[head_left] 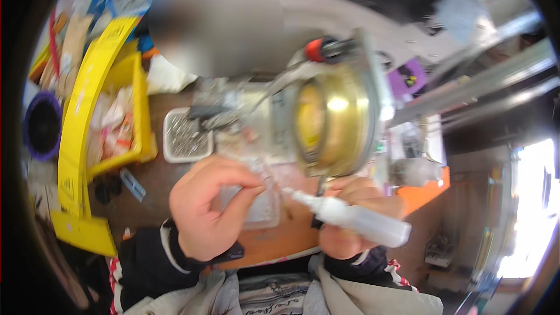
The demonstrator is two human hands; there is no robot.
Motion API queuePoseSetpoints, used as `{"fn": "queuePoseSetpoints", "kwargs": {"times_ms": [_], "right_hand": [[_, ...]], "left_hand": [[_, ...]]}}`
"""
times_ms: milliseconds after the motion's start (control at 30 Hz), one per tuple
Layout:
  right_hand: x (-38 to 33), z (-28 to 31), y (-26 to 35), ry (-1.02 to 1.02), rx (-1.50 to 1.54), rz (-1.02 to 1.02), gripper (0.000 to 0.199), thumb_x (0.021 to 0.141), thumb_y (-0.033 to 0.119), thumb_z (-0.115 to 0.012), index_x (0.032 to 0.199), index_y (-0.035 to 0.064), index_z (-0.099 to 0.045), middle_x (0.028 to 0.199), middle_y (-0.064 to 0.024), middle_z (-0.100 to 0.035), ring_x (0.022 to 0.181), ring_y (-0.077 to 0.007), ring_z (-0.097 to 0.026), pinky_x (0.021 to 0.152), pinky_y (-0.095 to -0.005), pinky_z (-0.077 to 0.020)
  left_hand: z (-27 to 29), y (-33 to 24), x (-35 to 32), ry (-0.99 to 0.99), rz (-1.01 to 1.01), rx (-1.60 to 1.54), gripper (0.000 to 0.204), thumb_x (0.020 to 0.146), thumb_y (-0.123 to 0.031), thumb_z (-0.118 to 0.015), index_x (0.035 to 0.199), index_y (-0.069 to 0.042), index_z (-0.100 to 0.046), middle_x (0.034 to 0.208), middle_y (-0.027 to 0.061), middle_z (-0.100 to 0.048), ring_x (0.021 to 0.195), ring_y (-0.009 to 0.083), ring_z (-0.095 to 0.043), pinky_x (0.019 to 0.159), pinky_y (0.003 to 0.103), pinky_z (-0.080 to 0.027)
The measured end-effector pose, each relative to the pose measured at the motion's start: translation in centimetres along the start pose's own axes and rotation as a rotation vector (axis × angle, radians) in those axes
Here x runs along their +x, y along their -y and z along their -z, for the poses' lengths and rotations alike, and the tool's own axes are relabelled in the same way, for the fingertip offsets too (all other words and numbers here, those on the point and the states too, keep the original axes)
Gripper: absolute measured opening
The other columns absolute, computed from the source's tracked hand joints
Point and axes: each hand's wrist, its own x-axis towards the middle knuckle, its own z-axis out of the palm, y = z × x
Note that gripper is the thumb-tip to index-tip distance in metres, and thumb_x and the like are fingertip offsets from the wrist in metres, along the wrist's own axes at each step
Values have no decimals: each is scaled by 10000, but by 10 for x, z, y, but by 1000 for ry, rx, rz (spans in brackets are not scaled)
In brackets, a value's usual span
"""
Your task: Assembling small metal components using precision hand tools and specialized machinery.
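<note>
Brown and worn, the desk (160,201) carries a brass-coloured drum (350,119). Below the drum are both hands: the left hand (210,204) has thumb and forefinger pinched together, though blur hides whether anything sits between them; the right hand (361,192) is wrapped around a whitish squeeze bottle (370,223). Its narrow nozzle (302,198) points left, just apart from the pinch. The step appears to be lining up nozzle and fingertips; the next move seems to call for a steady tip.

Downward fisheye view from head height
</note>
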Motion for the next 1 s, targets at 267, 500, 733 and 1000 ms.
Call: {"fn": "queuePoseSetpoints", "kwargs": {"times_ms": [267, 500, 733, 1000], "right_hand": [[-4, -15, 0, -108, -2, 9, 272, 810, 36, -626, 1060, -22, -536, 850, -125, -647, 733, -267, -641, 827, -491, -559], [-3, 7, 46, -161, 65, -144, 274, 868, 95, -588, 1074, -36, -465, 944, -134, -575, 806, -242, -607, 865, -476, -528], [8, 88, 93, -521, -267, -5, 261, 900, 154, -634, 1050, -21, -513, 961, -103, -578, 801, -185, -589, 741, -355, -526], [-5, 210, 103, -681, -736, -163, 194, 1007, 158, -572, 1102, -11, -548, 857, -31, -594, 733, -77, -560, 669, -229, -464]], "left_hand": [[-7, 2, -10, -75, 59, -74, 151, 755, 142, -629, 857, 34, -599, 860, 123, -604, 811, 203, -582, 771, 282, -455], [-10, 11, -12, -77, -30, -64, 125, 782, 116, -610, 861, 22, -587, 852, 117, -594, 805, 210, -574, 777, 294, -450], [-7, 15, -6, -38, -78, -7, 117, 813, 120, -579, 884, 27, -577, 885, 92, -572, 850, 181, -565, 809, 274, -449], [-12, 24, -3, -29, -93, -57, 106, 861, 118, -579, 923, 34, -567, 944, 94, -574, 891, 166, -555, 847, 264, -441]]}}
